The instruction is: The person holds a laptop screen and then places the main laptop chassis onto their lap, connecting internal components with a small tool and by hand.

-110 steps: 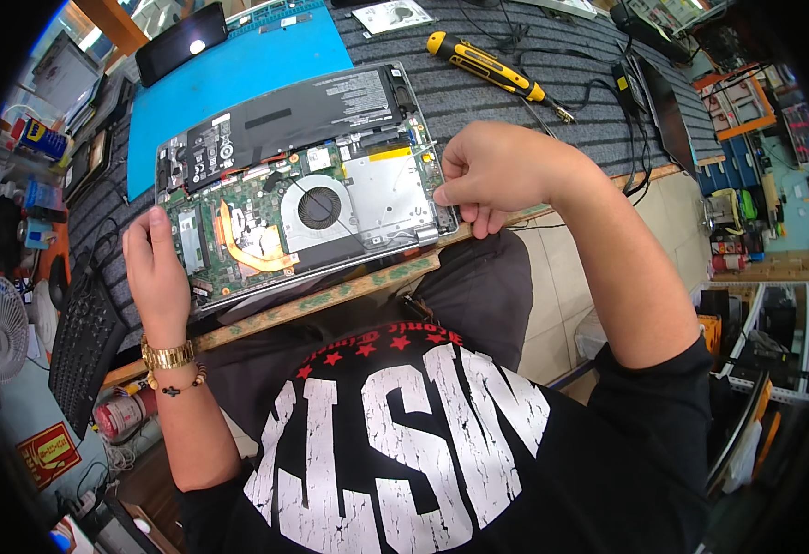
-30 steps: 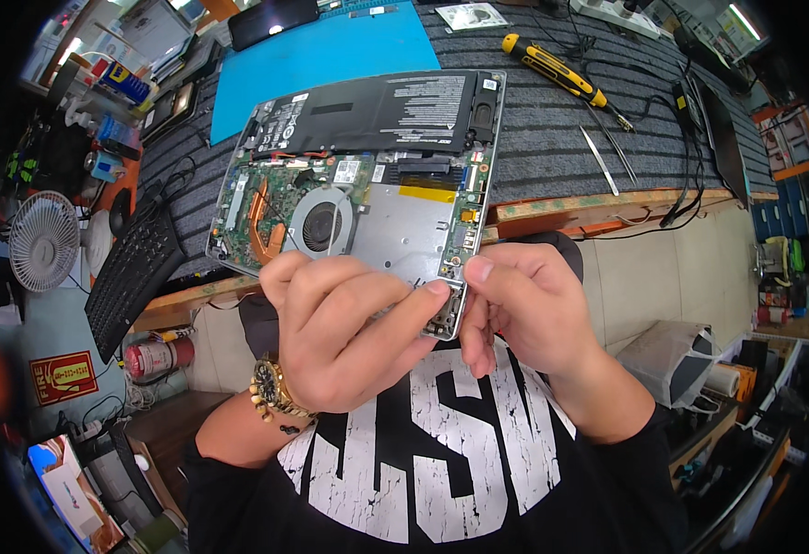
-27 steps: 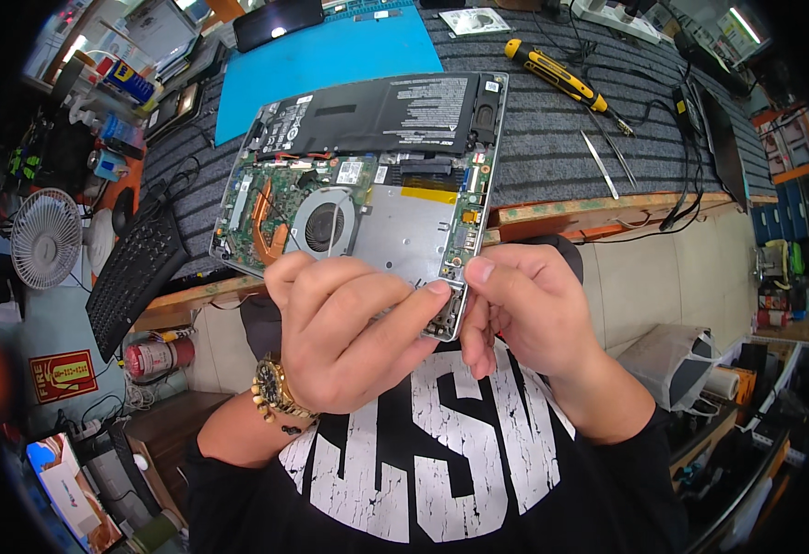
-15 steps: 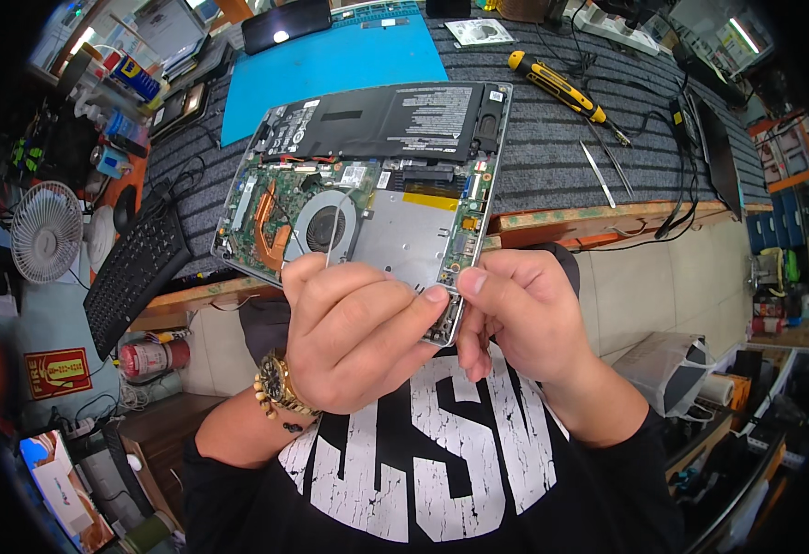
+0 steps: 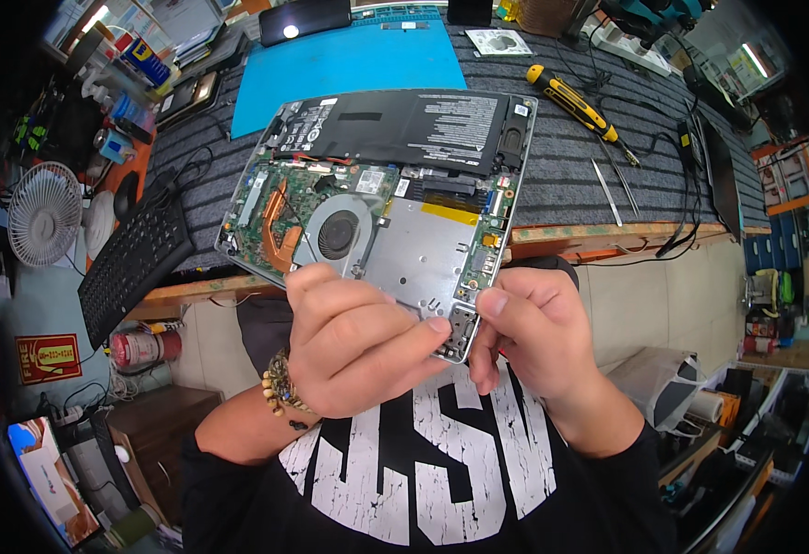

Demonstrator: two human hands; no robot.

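Note:
An opened laptop base [image 5: 413,249] is tilted up in front of me, its near right corner between my hands. Its black battery [image 5: 381,127] lies along the far side, with a round fan [image 5: 337,234], a copper heat pipe [image 5: 277,233] and a green circuit board nearer to me. My left hand [image 5: 353,337] is closed on the near edge, fingers curled and thumb tip pressed at the corner. Pinching the right edge beside the ports is my right hand [image 5: 533,323], thumb on top and fingers underneath. The edge under my left fingers is hidden.
Beyond the laptop lies a blue mat [image 5: 349,65] on the striped bench cloth. A yellow-black screwdriver [image 5: 575,103], tweezers [image 5: 607,189] and a hard drive [image 5: 498,42] lie on the right side. A keyboard [image 5: 137,263] and a small white fan [image 5: 44,214] stand left.
The laptop base has shifted slightly right and toward me within the view, both hands moving with it. My left hand has uncovered more of the near corner. The grip looks the same.

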